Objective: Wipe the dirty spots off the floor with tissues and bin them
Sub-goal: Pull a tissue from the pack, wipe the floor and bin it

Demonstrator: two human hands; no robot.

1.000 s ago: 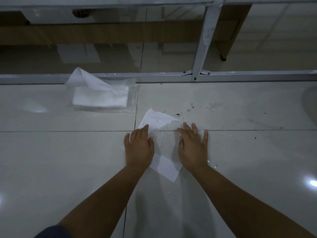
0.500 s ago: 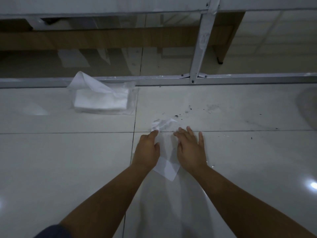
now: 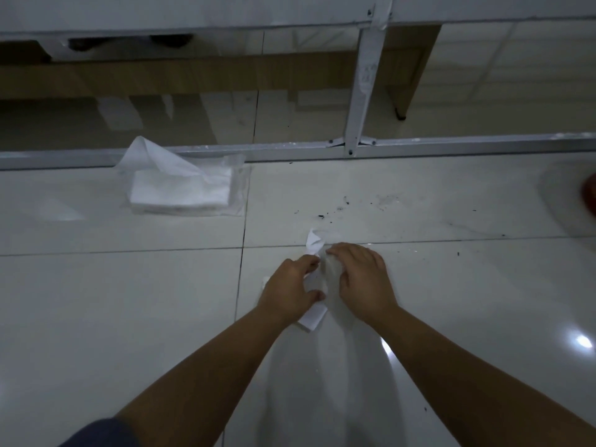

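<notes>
From the head camera, the left hand (image 3: 290, 290) and right hand (image 3: 362, 279) sit side by side on the glossy tiled floor (image 3: 129, 317), bunching one white tissue (image 3: 314, 312) between them. The left hand's fingers and thumb curl round the tissue's left side; the right hand's bent fingers clutch its right side. Crumpled ends stick out above and below the hands. Dark specks (image 3: 346, 204) lie just beyond the tissue. The tissue pack (image 3: 180, 191) rests farther left, near a metal rail (image 3: 451, 148).
</notes>
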